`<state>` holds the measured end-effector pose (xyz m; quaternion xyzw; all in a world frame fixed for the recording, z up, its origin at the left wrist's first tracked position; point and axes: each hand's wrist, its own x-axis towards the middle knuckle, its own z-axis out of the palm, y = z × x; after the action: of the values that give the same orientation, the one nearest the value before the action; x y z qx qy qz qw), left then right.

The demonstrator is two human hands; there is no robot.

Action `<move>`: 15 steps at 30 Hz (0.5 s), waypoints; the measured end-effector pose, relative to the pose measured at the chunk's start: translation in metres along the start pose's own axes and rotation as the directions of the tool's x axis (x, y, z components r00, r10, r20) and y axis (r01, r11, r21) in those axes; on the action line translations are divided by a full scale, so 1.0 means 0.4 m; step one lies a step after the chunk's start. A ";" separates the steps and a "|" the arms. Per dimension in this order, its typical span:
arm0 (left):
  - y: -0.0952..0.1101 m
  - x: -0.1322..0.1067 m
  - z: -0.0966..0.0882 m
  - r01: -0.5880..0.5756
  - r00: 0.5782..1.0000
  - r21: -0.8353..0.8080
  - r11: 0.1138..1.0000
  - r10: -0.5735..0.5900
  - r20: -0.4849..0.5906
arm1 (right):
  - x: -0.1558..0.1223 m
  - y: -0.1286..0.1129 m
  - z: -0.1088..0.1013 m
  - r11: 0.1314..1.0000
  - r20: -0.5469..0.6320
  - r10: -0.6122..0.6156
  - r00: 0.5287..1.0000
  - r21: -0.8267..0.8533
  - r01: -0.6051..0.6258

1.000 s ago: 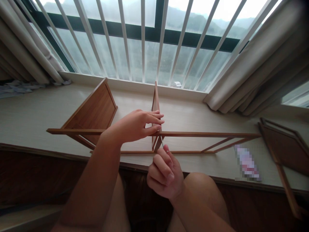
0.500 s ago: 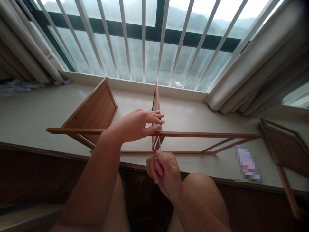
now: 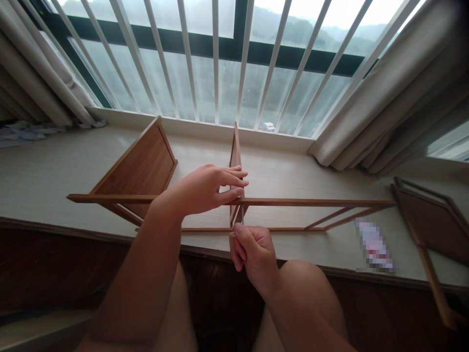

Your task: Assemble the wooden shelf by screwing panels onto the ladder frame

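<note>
A wooden shelf frame [image 3: 315, 202] lies on its side on the pale window ledge [image 3: 44, 171], with a panel at its left end [image 3: 141, 166] and an upright divider panel [image 3: 235, 151] in the middle. My left hand [image 3: 207, 188] grips the top of the divider where it meets the long rail, fingers closed round it. Just below, my right hand [image 3: 252, 249] is closed on a thin metal tool [image 3: 242, 215], whose tip points up into the joint under the rail.
More wooden frame panels [image 3: 428, 210] lie on the ledge at the right. A small packet [image 3: 373, 244] rests near the ledge's front edge. Curtains [image 3: 388, 93] hang on both sides of a barred window [image 3: 216, 58]. My knees are below the ledge.
My right hand has turned and risen a little toward the joint, twisting the thin tool. My left hand has kept its grip on the divider.
</note>
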<state>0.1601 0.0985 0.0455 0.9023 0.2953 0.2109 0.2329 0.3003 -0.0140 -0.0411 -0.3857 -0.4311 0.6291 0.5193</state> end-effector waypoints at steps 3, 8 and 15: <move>-0.002 0.000 0.000 -0.002 1.000 0.011 1.000 0.001 0.006 | 0.002 0.000 0.000 1.000 -0.008 -0.003 1.000 -0.008 0.003; -0.004 -0.002 0.002 -0.004 1.000 -0.017 1.000 0.004 -0.003 | 0.007 -0.002 -0.001 0.999 -0.031 0.007 0.999 -0.050 -0.008; -0.008 -0.001 0.002 -0.019 1.000 -0.002 1.000 0.019 -0.005 | 0.013 -0.004 -0.014 0.997 0.033 0.037 0.999 0.060 -0.039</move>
<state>0.1589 0.1004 0.0429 0.9043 0.2871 0.2154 0.2311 0.3050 -0.0078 -0.0416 -0.3677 -0.4124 0.6577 0.5120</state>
